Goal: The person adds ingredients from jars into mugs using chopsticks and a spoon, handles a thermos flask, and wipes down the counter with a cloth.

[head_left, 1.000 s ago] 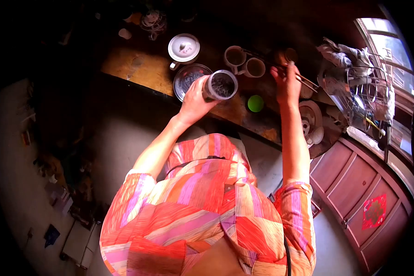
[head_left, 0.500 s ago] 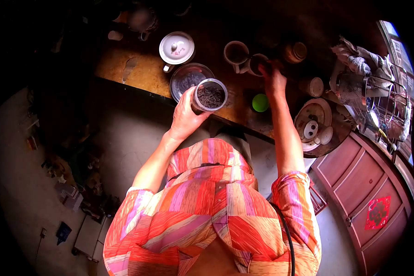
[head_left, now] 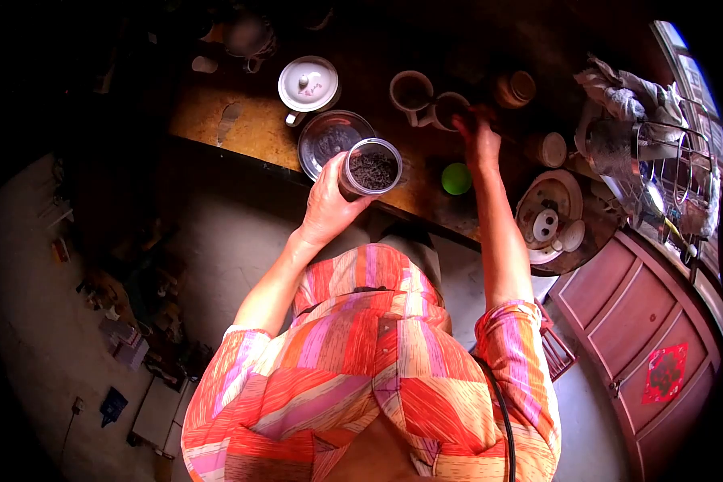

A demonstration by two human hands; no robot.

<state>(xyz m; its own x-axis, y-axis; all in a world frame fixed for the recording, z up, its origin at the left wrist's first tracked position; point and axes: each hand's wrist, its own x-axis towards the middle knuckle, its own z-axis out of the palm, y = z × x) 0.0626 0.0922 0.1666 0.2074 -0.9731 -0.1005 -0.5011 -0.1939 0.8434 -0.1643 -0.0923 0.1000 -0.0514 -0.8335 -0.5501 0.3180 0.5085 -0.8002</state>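
Note:
My left hand (head_left: 325, 207) is wrapped round a clear plastic jar (head_left: 349, 181), its open mouth tilted up at me. Dark, loose dried leaves that look like tea (head_left: 374, 170) lie inside. My right hand (head_left: 481, 138) reaches to the rim of a mug (head_left: 447, 109); its fingers are bent and in shadow, so what they pinch is hidden. A second mug (head_left: 410, 90) stands touching the first on its left. Behind the jar lies a clear round dish or lid (head_left: 320, 138), and a white lidded cup (head_left: 308, 85) stands beyond it. Near my right forearm is a bright green round lid (head_left: 456, 178).
A tray (head_left: 573, 193) with a small white lid (head_left: 545, 225) sits at the right of the wooden table (head_left: 257, 136). Two small containers, one a brown jar (head_left: 516, 89), stand behind my right forearm. A wire rack (head_left: 683, 169) with cloths hangs farther right, above a reddish door (head_left: 618, 321).
The jar in my left hand has shifted very slightly to the right. My right hand stays at the mug, almost unmoved. The view has turned a little.

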